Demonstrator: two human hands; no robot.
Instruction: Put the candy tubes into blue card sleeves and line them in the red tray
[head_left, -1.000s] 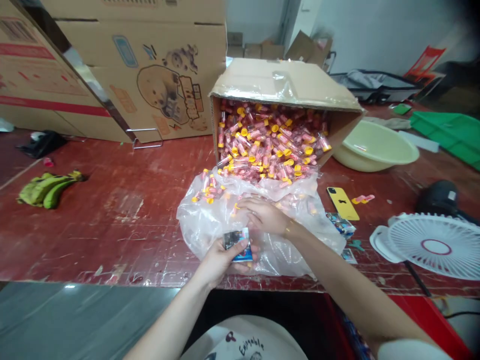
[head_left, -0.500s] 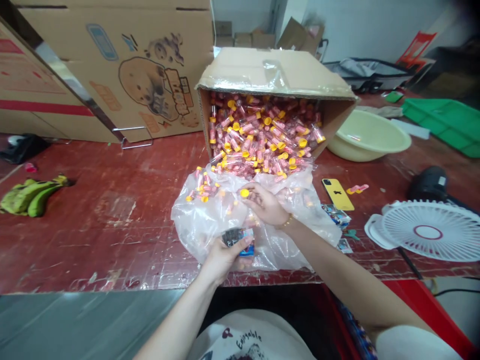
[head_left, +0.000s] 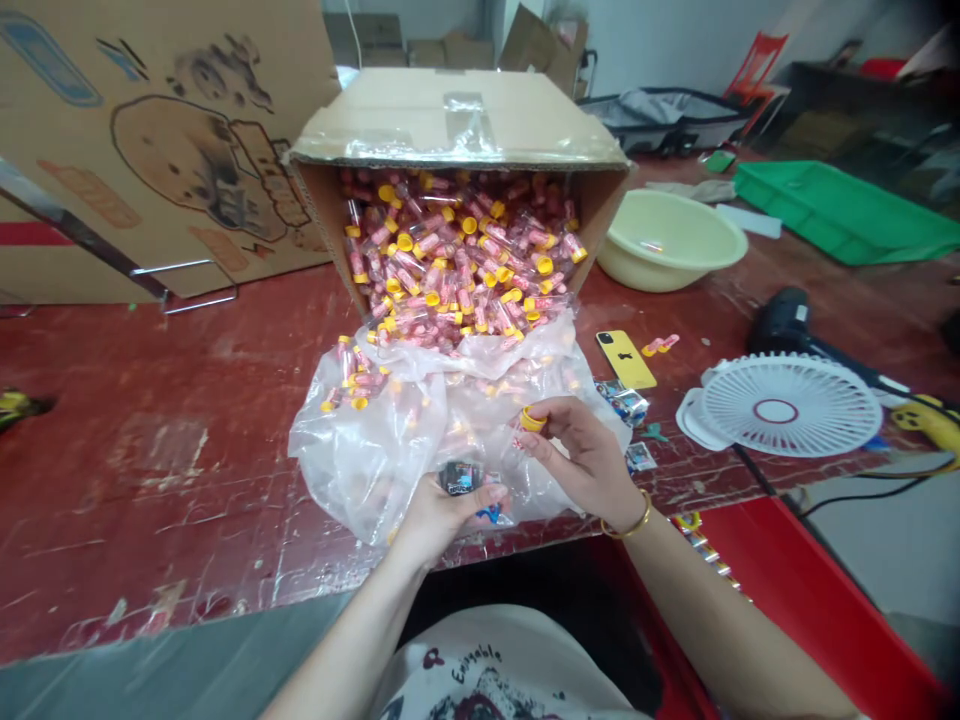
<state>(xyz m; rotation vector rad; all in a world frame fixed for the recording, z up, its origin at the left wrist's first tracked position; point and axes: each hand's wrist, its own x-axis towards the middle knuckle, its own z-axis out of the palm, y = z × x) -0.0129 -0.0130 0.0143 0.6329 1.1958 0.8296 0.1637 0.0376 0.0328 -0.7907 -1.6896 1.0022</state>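
Observation:
My left hand [head_left: 439, 515] is closed around a small dark printed packet [head_left: 460, 477]; a bit of bright blue and clear plastic shows by the thumb. To its right, my right hand [head_left: 589, 455] pinches a small clear tube with a yellow cap [head_left: 532, 420], pink inside. Both hands are over a crumpled clear plastic bag [head_left: 352, 470] at the table's front edge. Behind the bag, a cardboard box [head_left: 465, 120] lies on its side, its open end towards me, full of similar yellow-capped tubes [head_left: 465, 260]. Several more tubes [head_left: 360, 375] lie on the bag's left part.
On the red table [head_left: 165, 450], right of the bag, are a yellow phone [head_left: 626, 358], small printed packets [head_left: 626, 400] and a white fan [head_left: 787, 410]. A pale basin [head_left: 671, 240] and a green tray [head_left: 840, 210] stand farther back. A large printed carton [head_left: 172, 150] stands at left.
My view has turned to the right. My right hand has drawn back from the tubes towards me with the yellow-capped tube. The packet's blue face in my left hand shows less.

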